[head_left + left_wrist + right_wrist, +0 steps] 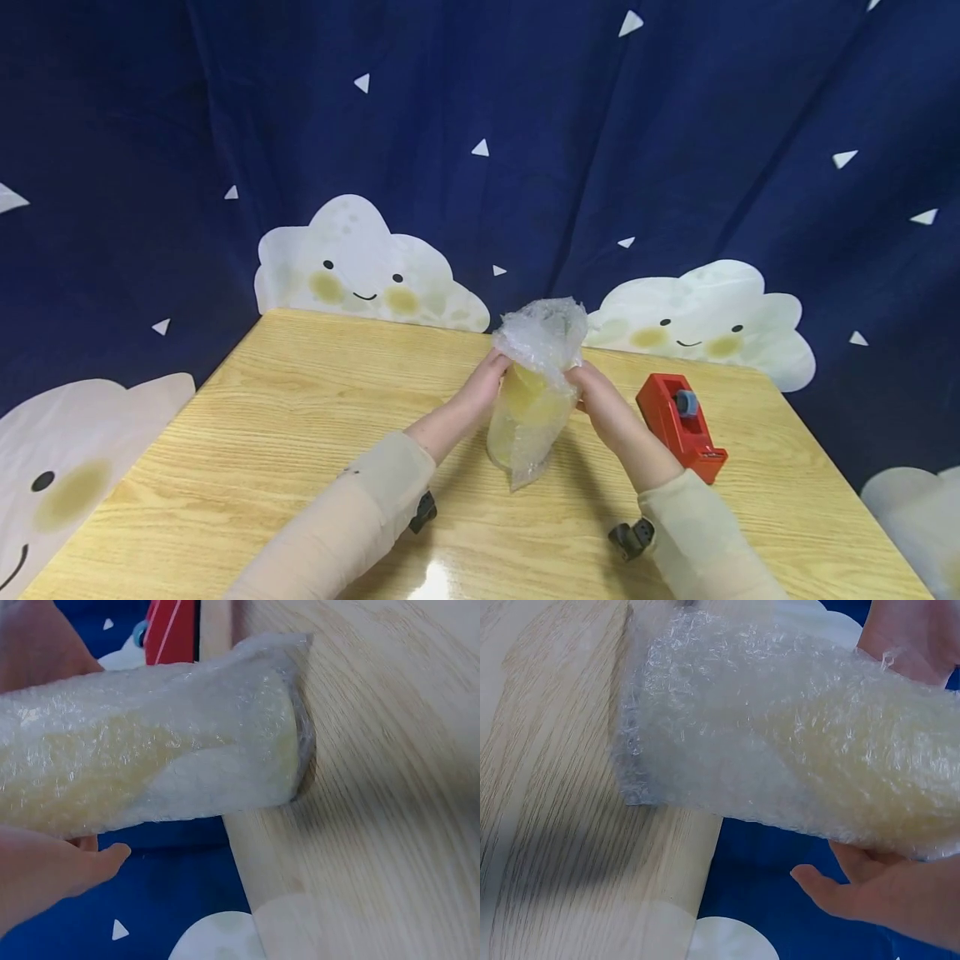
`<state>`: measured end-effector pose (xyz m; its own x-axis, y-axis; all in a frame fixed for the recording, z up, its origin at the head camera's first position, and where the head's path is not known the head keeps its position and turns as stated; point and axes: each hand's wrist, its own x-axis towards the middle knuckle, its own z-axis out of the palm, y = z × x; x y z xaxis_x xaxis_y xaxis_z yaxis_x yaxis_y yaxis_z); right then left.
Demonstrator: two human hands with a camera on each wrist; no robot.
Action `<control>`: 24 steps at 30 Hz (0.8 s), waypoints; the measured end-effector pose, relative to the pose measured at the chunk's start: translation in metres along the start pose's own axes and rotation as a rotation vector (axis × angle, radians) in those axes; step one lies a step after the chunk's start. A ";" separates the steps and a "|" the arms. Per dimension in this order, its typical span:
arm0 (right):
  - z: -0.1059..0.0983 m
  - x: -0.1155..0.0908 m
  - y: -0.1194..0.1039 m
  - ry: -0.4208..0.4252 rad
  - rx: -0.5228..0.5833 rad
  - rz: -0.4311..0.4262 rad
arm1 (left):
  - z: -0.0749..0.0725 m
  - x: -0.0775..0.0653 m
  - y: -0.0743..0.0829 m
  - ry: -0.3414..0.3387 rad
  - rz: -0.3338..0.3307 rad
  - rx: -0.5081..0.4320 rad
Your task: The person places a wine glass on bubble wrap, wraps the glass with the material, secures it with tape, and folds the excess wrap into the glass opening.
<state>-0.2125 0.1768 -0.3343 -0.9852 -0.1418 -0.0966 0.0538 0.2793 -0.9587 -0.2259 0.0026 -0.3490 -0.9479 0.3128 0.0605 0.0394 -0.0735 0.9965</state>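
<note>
A yellowish, cylinder-like thing wrapped in clear bubble wrap (528, 404) stands on the wooden table between both hands. Loose wrap bunches at its top, and a pointed flap hangs by its base. My left hand (486, 382) grips the upper left side; opposite it, my right hand (594, 390) grips the upper right side. From the left wrist view, the wrapped bundle (187, 742) hides most of the left fingers, while the thumb shows below it. Similarly, in the right wrist view the right thumb (817, 889) shows and the other fingers are largely behind the wrap.
To the right of my right hand sits a red tape dispenser (671, 425) with a small blue roll. The wooden table (337, 375) ends at a dark blue curtain (420, 125) printed with clouds and triangles. Small black devices (632, 538) are at both wrists.
</note>
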 end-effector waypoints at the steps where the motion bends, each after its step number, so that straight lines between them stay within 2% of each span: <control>1: 0.000 0.000 0.000 0.005 -0.006 -0.002 | -0.002 0.000 0.000 -0.004 -0.018 0.001; 4: 0.002 0.000 -0.002 0.020 -0.031 0.001 | -0.005 0.000 0.000 -0.018 -0.041 0.012; 7: 0.003 0.001 -0.003 0.014 -0.057 0.010 | -0.007 0.002 0.001 -0.061 -0.012 0.014; 10: 0.003 0.002 -0.004 -0.005 -0.063 0.015 | -0.006 0.004 0.004 -0.075 -0.014 0.027; 19: 0.006 -0.001 -0.003 -0.034 -0.007 0.049 | 0.001 0.006 0.013 0.020 -0.128 0.120; 24: 0.006 -0.002 -0.003 -0.058 0.044 0.052 | 0.004 0.006 0.012 0.038 -0.121 0.170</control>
<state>-0.2093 0.1705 -0.3325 -0.9699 -0.1831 -0.1604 0.1127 0.2463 -0.9626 -0.2295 0.0067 -0.3362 -0.9600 0.2736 -0.0588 -0.0254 0.1238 0.9920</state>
